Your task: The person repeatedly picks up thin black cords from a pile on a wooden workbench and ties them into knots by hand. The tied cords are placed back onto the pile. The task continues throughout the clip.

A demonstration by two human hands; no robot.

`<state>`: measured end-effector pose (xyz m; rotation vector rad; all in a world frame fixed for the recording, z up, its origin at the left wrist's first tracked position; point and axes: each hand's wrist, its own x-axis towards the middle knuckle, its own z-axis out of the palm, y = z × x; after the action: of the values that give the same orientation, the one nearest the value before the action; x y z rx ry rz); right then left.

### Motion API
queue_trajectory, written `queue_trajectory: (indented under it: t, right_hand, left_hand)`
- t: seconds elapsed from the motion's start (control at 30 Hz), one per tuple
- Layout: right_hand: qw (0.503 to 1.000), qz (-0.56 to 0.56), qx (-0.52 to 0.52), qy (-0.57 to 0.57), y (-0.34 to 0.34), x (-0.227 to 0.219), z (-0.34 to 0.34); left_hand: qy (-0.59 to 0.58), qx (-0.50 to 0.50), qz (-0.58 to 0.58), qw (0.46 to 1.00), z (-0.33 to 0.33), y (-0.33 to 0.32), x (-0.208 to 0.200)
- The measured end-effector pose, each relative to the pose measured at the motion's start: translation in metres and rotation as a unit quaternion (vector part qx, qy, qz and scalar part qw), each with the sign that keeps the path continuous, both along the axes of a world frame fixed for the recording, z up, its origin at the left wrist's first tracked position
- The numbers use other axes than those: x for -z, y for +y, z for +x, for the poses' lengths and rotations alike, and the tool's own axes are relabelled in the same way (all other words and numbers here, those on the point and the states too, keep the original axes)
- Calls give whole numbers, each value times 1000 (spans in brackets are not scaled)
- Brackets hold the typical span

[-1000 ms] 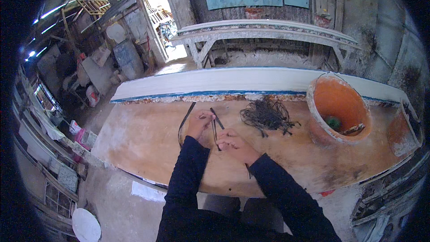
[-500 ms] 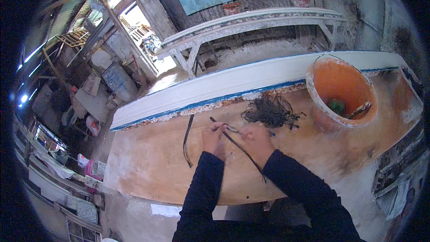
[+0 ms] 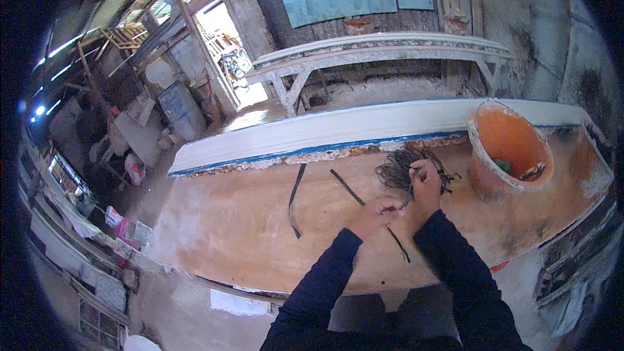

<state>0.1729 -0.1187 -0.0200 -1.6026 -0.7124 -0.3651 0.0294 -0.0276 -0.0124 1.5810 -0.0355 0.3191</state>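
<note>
My left hand (image 3: 372, 217) is closed in a pinch above the wooden table, over the middle of a long black strip (image 3: 347, 186) that comes out on both sides beneath it. Up and to its right, my right hand (image 3: 426, 188) is also closed, at the front edge of a tangled pile of thin black cords (image 3: 396, 168). Between the two hands runs a short thin dark strand (image 3: 408, 202), gripped at either end; its fine detail is too small to make out. A second black strip (image 3: 296, 203) lies slightly curved further left, touched by neither hand.
An orange bucket (image 3: 510, 149) with a white-crusted rim stands at the right, holding something green. Along the table's (image 3: 227, 234) far side runs a long white slab (image 3: 364, 129) with a blue edge. Behind is a white bench (image 3: 390, 45); a blue drum (image 3: 182, 110) stands back left.
Both hands have moved right, from over the strip to beside the cord pile. My right hand has gone up to the pile's edge. The whole view has shifted slightly.
</note>
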Motion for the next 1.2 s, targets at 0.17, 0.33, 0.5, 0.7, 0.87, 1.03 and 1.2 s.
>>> queue_trajectory:
  t: [0.17,0.33,0.5,0.7,0.87,1.03,1.2]
  right_hand:
    - [999,-21,-16,47,4,-5,-7]
    - [998,-44,-46,-15,4,-7,-20]
    - [967,-104,-230,28,1,-9,-56]
    - [906,-190,-338,-170,-5,-28,-86]
    - [902,-163,-365,-161,-2,-15,-72]
    - [903,-186,-362,-138,-7,-26,-73]
    - [974,-105,-158,-120,-4,-26,-62]
  left_hand:
    - [-24,-112,40,993,2,24,9]
    - [-32,-325,28,945,-1,58,20]
    - [-18,-428,40,903,0,72,19]
    - [-47,-414,-38,908,2,76,33]
    - [-24,-373,-11,928,3,62,21]
    - [16,-316,-75,946,0,51,12]
    - [8,-202,-15,979,0,42,14]
